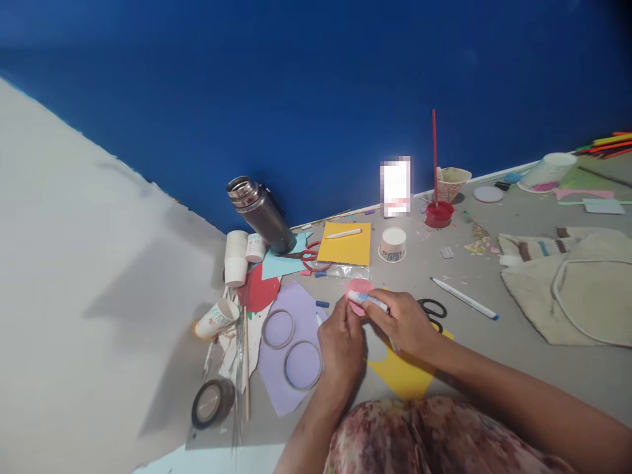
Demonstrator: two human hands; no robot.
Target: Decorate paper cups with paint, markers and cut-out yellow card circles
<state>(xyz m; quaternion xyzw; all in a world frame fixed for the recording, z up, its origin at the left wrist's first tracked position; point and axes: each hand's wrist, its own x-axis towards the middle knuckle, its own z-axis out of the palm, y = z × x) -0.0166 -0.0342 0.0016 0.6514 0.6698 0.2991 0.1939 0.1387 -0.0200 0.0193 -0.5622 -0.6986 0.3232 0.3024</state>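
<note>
My left hand [342, 342] pinches the near edge of a round pink paper piece [359, 286] between thumb and fingers. In my right hand [409, 321] is a white glue stick [368, 301] with blue print, lying across the pink paper with its tip close to my left fingers. Whether the tip touches the paper is hard to tell. Under my right forearm lies a cut yellow paper [407, 378], beside black-handled scissors [433, 307] that are partly hidden by the hand. Left of my left hand, two tape rings [302, 365] rest on purple paper [284, 401].
A dark steel flask [266, 220] stands at the back left by stacked paper cups [236, 257]. Red-handled pliers [309, 255] touch a yellow sheet [345, 253]. Behind are a small paper cup [393, 245] and a red pot [439, 215]. A beige bag [543, 309] lies right.
</note>
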